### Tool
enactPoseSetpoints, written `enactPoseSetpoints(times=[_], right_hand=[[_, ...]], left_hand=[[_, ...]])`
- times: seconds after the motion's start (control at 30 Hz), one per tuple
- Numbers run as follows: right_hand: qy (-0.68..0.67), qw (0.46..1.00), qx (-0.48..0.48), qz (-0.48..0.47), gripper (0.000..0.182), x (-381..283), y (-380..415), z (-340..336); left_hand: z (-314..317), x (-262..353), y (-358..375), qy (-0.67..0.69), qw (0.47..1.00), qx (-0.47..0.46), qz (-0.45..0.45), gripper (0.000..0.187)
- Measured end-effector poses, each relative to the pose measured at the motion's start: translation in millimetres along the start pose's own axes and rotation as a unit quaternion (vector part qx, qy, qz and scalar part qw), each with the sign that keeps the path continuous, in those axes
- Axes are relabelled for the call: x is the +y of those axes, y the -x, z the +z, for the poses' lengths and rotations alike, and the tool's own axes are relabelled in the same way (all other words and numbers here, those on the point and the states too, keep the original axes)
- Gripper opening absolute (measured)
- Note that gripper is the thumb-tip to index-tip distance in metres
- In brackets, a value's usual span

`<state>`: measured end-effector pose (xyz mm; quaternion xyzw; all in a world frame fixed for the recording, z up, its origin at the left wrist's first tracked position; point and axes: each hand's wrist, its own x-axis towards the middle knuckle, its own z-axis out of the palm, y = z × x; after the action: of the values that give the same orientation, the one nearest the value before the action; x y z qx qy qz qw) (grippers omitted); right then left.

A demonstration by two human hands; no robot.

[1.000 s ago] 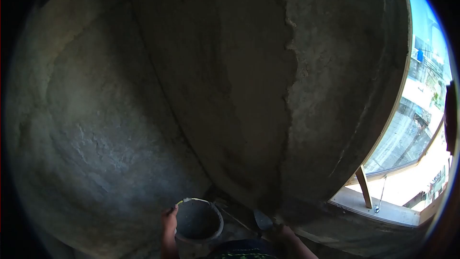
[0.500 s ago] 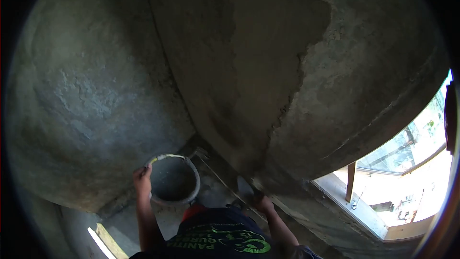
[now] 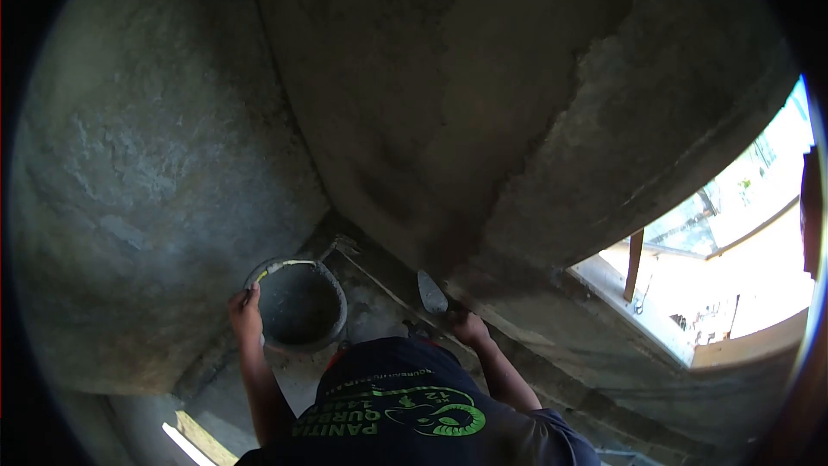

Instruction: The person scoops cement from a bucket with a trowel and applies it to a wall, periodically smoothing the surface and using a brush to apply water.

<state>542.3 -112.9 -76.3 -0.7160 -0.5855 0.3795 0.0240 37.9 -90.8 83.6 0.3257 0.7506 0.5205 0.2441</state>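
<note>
My left hand (image 3: 247, 314) is closed on the near-left edge of a round bucket (image 3: 341, 304), where a pale handle runs along the rim. Grey, wet-looking material lies inside the bucket. To the right, my right hand (image 3: 468, 328) grips a trowel (image 3: 432, 292), its pointed blade aimed away from me and clear of the bucket. The trowel's handle is hidden within my fingers. Beyond both hands, a darker, damp-looking layer of plaster (image 3: 509, 60) with a ragged right edge covers part of the wall.
A rough grey wall (image 3: 155, 164) stands on the left and meets the plastered wall in a corner. At the bucket's far side lies a tool with a forked end (image 3: 345, 246). On the right is a bright window opening with a wooden frame (image 3: 750, 341).
My view has shifted, so the bucket appears further left and higher. The right hand and trowel also appear higher, with more of the blade showing. Both hands keep their holds.
</note>
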Motion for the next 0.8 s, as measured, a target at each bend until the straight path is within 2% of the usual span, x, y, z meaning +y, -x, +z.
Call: enactPoseSetpoints(times=[0.07,0.17,0.2,0.23,0.3,0.33,0.37,0.4,0.47,0.5,0.53,0.6,0.63,0.7,0.73,0.8], right_hand=[[-0.009,1.0,0.027,-0.001,0.049,-12.8,4.9,16.0],[-0.069,0.995,0.076,0.002,0.046,-60.8,16.2,12.6],[-0.095,0.988,0.11,-0.048,0.044,-76.1,20.0,5.6],[-0.117,0.978,0.146,-0.097,0.043,-92.4,25.8,-10.5],[-0.041,0.946,0.277,-0.165,0.037,-157.6,59.1,-98.7],[-0.006,0.903,0.362,-0.23,0.029,-185.1,79.6,-153.2],[0.013,0.852,0.459,-0.251,0.023,-209.9,99.9,-208.0],[0.033,0.765,0.552,-0.331,0.02,-236.1,123.5,-266.1],[0.124,0.635,0.697,-0.311,0.023,-275.7,164.2,-369.3],[0.162,0.633,0.717,-0.245,0.022,-287.8,184.2,-416.5],[0.202,0.621,0.729,-0.205,0.03,-293.4,197.1,-459.0],[0.292,0.572,0.755,-0.133,0.036,-320.0,219.4,-500.3],[0.296,0.569,0.757,-0.125,0.036,-340.4,234.8,-493.6],[0.273,0.67,0.69,0.002,0.034,-380.7,248.2,-472.9],[0.278,0.669,0.689,0.005,0.034,-369.2,240.5,-473.7],[0.38,0.63,0.677,0.028,0.04,-335.5,204.4,-467.7]], left_hand=[[-12.3,-3.1,-2.9,0.016,0.998,-0.052,-0.028,0.052],[-30.1,-44.8,-24.1,0.005,0.998,-0.062,-0.016,0.053],[-40.2,-40.0,-25.1,0.019,0.996,-0.078,-0.041,0.053],[-49.4,-35.7,-25.3,0.033,0.993,-0.095,-0.067,0.053],[-61.3,-62.8,-39.4,-0.011,0.995,-0.092,-0.026,0.052],[-68.5,-81.7,-48.6,-0.009,0.994,-0.107,-0.017,0.052],[-73.6,-103.2,-59.5,-0.049,0.992,-0.113,0.012,0.052],[-78.6,-113.0,-71.4,-0.091,0.988,-0.117,0.041,0.053],[-78.3,-88.1,-61.5,-0.112,0.983,-0.129,0.067,0.052],[-67.2,-79.1,-62.4,-0.129,0.979,-0.133,0.09,0.052],[-68.0,-96.0,-73.8,-0.146,0.976,-0.14,0.076,0.05],[-67.7,-115.9,-85.8,-0.171,0.971,-0.134,0.103,0.049],[-68.2,-120.2,-90.4,-0.2,0.965,-0.12,0.118,0.049],[-71.4,-120.4,-95.5,-0.181,0.967,-0.138,0.116,0.049],[-69.1,-120.5,-92.5,-0.164,0.969,-0.147,0.113,0.049],[-68.8,-112.3,-94.0,-0.153,0.969,-0.167,0.098,0.049]])
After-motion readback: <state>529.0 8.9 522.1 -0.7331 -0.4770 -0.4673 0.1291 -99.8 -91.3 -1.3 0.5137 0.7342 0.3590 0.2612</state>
